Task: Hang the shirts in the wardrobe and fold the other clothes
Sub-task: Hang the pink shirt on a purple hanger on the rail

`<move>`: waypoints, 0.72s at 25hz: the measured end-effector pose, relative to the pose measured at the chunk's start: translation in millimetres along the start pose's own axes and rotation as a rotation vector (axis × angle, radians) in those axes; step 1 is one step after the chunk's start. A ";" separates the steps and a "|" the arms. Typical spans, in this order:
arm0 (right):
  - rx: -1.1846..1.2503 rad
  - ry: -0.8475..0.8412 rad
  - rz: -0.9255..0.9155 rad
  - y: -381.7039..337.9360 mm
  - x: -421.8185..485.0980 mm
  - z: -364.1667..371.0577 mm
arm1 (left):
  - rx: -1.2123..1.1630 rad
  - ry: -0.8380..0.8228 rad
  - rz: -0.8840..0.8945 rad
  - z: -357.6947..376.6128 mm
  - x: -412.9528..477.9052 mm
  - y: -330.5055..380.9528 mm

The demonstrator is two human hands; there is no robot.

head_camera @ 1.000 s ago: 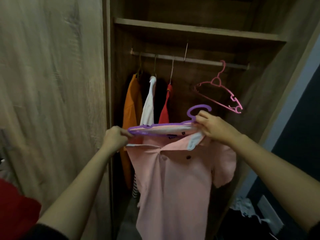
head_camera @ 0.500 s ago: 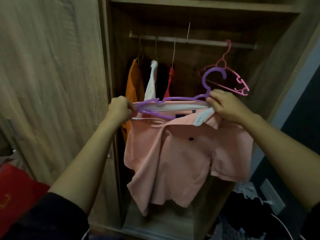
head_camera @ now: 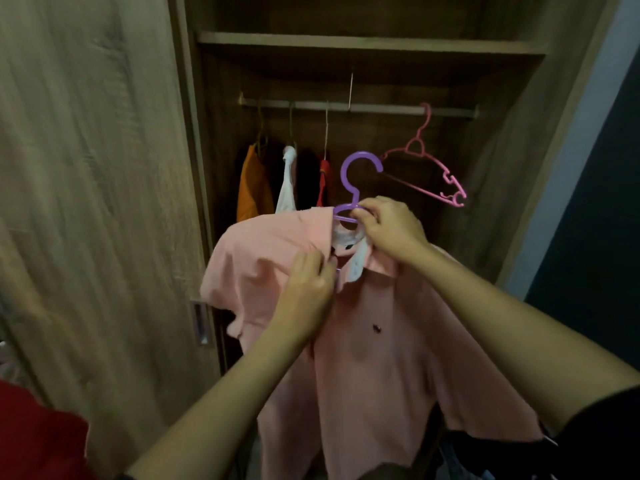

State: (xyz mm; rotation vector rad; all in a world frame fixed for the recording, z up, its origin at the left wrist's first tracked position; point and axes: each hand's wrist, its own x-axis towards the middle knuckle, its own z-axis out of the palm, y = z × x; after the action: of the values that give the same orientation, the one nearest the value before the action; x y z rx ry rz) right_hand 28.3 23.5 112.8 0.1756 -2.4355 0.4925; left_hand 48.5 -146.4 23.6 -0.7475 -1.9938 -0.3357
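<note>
Open wardrobe (head_camera: 363, 46) behind; pink shirt (head_camera: 381, 375), length vertical, purple hanger (head_camera: 349, 174) hook upward; left hand (head_camera: 304, 289) pinching shirt, right hand (head_camera: 391, 230) clasping hanger.

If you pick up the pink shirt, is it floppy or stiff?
Probably floppy: the pink shirt drapes and creases under the purple hanger. Likely light too: the right hand mostly holds it by the hanger's thin neck.
</note>
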 end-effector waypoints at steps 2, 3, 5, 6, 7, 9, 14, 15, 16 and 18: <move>0.107 0.006 -0.030 13.1 -4.5 -3.1 | -0.042 -0.072 0.009 -1.0 -11.1 -12.5; 0.154 0.009 -0.061 20.6 -6.5 -5.2 | -0.030 -0.046 -0.061 -7.2 -9.2 -24.0; 0.251 0.015 -0.110 26.6 -7.9 -7.4 | 0.049 0.002 -0.193 -22.0 9.3 -50.9; 0.303 0.008 -0.130 23.9 -8.2 -8.3 | 0.070 -0.054 -0.191 -29.3 21.7 -63.8; 0.349 -0.002 -0.151 20.1 -8.3 -9.1 | 0.060 -0.133 -0.146 -33.8 32.4 -75.0; 0.375 -0.027 -0.197 15.2 -9.1 -13.6 | -0.087 -0.229 -0.078 -38.9 43.9 -93.9; 0.171 -0.025 -0.109 62.2 -14.4 -34.6 | -0.373 -0.140 -0.189 -50.6 48.1 -132.2; 0.183 -0.012 -0.107 72.6 -17.2 -34.5 | -0.382 -0.131 -0.192 -51.6 49.3 -134.7; 0.203 0.017 -0.095 79.2 -18.2 -33.9 | -0.389 -0.123 -0.186 -51.5 50.5 -136.9; 0.226 0.093 -0.016 82.6 -15.2 -33.7 | -0.412 -0.117 -0.165 -52.1 52.5 -137.8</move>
State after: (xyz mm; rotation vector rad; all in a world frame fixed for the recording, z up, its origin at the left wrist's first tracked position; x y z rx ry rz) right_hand 39.2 112.8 102.8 0.2615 -2.2824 0.7518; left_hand -21.3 -260.8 104.3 -0.8724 -2.1287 -0.8355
